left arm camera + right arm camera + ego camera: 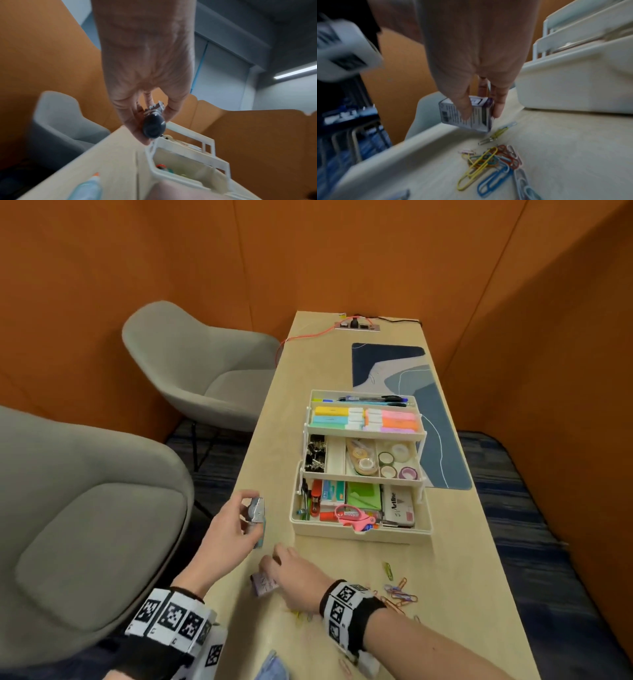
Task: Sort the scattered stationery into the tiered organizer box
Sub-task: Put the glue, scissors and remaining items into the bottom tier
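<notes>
Tiered organizer box (359, 527) lies ahead and to the right of the left hand (236, 525), the nearer one, which pinches a small dark-and-metal item (154, 125); right hand (294, 573), nearer the body, is closed around a small printed box (465, 116) on the table.
</notes>
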Available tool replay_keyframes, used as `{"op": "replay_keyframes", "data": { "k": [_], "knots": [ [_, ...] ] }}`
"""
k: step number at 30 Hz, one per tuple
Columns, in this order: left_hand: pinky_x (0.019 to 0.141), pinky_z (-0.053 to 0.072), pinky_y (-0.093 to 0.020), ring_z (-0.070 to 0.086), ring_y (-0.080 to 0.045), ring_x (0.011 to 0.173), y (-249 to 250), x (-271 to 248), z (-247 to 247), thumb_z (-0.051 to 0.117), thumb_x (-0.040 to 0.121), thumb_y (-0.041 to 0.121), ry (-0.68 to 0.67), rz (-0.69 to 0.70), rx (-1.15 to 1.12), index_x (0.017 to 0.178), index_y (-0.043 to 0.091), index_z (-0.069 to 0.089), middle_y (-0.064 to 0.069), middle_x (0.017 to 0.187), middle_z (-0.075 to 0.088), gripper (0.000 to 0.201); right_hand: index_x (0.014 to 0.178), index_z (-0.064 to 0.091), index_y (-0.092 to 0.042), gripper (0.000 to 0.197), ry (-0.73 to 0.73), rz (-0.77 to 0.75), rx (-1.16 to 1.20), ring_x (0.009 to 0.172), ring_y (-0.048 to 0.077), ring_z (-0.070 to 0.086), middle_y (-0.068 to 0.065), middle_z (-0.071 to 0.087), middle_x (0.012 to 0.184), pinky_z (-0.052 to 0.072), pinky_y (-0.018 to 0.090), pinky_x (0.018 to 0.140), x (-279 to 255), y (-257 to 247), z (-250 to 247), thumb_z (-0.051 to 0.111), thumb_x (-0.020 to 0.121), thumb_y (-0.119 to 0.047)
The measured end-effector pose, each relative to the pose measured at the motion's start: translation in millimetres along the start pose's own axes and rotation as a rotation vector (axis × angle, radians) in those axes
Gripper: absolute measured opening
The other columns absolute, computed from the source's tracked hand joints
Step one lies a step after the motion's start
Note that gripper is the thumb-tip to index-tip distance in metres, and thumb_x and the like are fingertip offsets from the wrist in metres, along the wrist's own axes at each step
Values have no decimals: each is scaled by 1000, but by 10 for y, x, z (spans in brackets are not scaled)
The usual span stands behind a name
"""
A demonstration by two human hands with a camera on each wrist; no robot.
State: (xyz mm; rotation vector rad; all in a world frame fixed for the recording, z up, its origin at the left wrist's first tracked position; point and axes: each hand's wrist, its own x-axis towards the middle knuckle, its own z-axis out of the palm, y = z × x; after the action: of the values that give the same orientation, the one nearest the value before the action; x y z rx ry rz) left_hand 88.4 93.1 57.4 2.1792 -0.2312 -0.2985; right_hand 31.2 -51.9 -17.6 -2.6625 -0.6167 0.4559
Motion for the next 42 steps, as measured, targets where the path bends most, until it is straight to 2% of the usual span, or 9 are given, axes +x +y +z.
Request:
{"op": "replay_keyframes", "data": {
  "k": [3, 6, 9, 12, 15, 22, 28, 36, 42],
  "knots": [
    [59, 47, -31, 56, -14, 63, 228, 170, 187, 52, 84, 1, -139, 33, -2, 112, 28, 39, -3, 82, 54, 41, 116, 43, -13, 33, 4, 99, 306, 103, 24, 48, 8, 39, 114, 48, 35, 85, -471, 173, -170, 56, 86, -9],
    [55, 35, -22, 48, -8, 63, 470, 396, 490, 49, 87, 2, -292, 144, 121, 112, 25, 36, 6, 79, 51, 36, 107, 47, -26, 27, 25, 236, 490, 98, 8, 50, -8, 40, 105, 47, 13, 72, -982, 458, -469, 60, 86, -16],
    [55, 34, -17, 52, -8, 71, 655, 666, 899, 55, 89, 17, -416, 348, 404, 112, 26, 44, 7, 89, 56, 27, 106, 48, -28, 29, 140, 358, 458, 94, 2, 51, -12, 42, 106, 51, 15, 73, -1349, 862, -825, 66, 84, -22],
    [74, 51, -31, 61, -19, 92, 741, 920, 1284, 54, 92, 29, -451, 469, 709, 109, 21, 57, 1, 101, 64, 19, 106, 45, -32, 34, 302, 490, 349, 92, 2, 52, -11, 44, 104, 47, 12, 71, -1508, 1228, -1167, 68, 83, -21],
    [76, 51, -36, 64, -28, 94, 766, 1063, 1557, 54, 92, 28, -468, 482, 950, 104, 14, 62, -8, 100, 67, 20, 108, 43, -30, 38, 389, 593, 259, 86, 4, 49, -5, 40, 101, 39, 12, 65, -1433, 1509, -1352, 66, 84, -12],
    [71, 46, -33, 65, -29, 93, 730, 1163, 1720, 55, 90, 26, -494, 468, 1153, 98, 13, 64, -8, 98, 68, 18, 109, 47, -23, 36, 201, 604, 168, 91, 18, 52, -2, 38, 105, 46, 26, 74, -1032, 1666, -1279, 59, 81, -3],
    [82, 48, -35, 63, -27, 101, 631, 1221, 1634, 56, 91, 27, -481, 440, 1116, 118, 19, 62, -7, 107, 67, 28, 112, 49, -17, 36, 21, 602, 20, 103, 24, 51, 7, 45, 119, 46, 32, 88, -864, 1693, -1258, 56, 79, -2],
    [78, 49, -36, 62, -28, 97, 676, 1230, 1561, 54, 92, 18, -460, 426, 1072, 109, 11, 57, -9, 102, 65, 19, 116, 52, -15, 35, -116, 646, -83, 106, 28, 54, 10, 53, 119, 45, 32, 85, -733, 1669, -1243, 51, 83, -4],
    [78, 50, -35, 63, -27, 99, 627, 1223, 1524, 56, 90, 14, -453, 422, 1114, 118, 17, 60, -8, 106, 66, 28, 123, 56, -14, 39, -182, 680, -56, 113, 26, 55, 9, 56, 124, 46, 33, 96, -628, 1701, -1131, 55, 86, -4]
  ]
}}
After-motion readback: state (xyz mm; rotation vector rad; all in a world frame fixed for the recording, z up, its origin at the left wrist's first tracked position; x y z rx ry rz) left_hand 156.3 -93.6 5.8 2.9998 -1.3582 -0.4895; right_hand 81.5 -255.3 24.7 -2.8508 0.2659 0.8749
